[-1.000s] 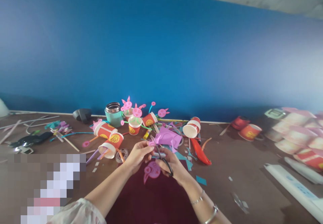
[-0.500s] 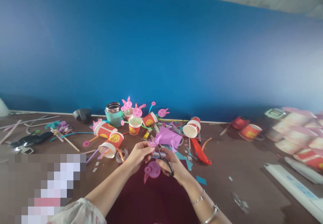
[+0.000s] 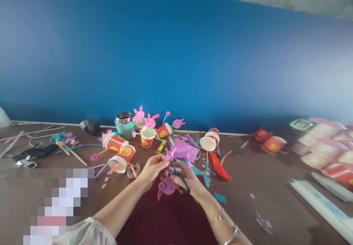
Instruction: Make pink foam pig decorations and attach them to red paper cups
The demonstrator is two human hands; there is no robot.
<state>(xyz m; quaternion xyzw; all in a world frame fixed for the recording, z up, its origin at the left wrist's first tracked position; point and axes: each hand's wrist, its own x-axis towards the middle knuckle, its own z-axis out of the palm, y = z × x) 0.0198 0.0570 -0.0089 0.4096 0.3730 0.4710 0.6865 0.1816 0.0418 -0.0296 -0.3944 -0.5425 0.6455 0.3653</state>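
My left hand [image 3: 154, 168] pinches a small piece of pink paper [image 3: 167, 157] between thumb and fingers. In my right hand [image 3: 187, 177] is a pair of scissors [image 3: 182, 180] with black handles, its blades pointing up and left against that paper. A pink paper animal face [image 3: 167, 186] with drawn features and ears shows just under both hands. Beyond my fingertips lies a sheet of purple paper [image 3: 184, 149]. How far the scissor blades are apart is too small to tell.
Red paper cups [image 3: 148, 137] with pink animal faces stand and lie behind my left hand, beside a teal jar [image 3: 124, 125]. To the right are a red spoon-like piece [image 3: 220, 167], stacked cups [image 3: 210, 140] and a blurred cup pile [image 3: 322, 142]. A blue wall [image 3: 176, 53] bounds the back.
Almost nothing differs. Both hands, the scissors and the pink paper keep nearly the same place.
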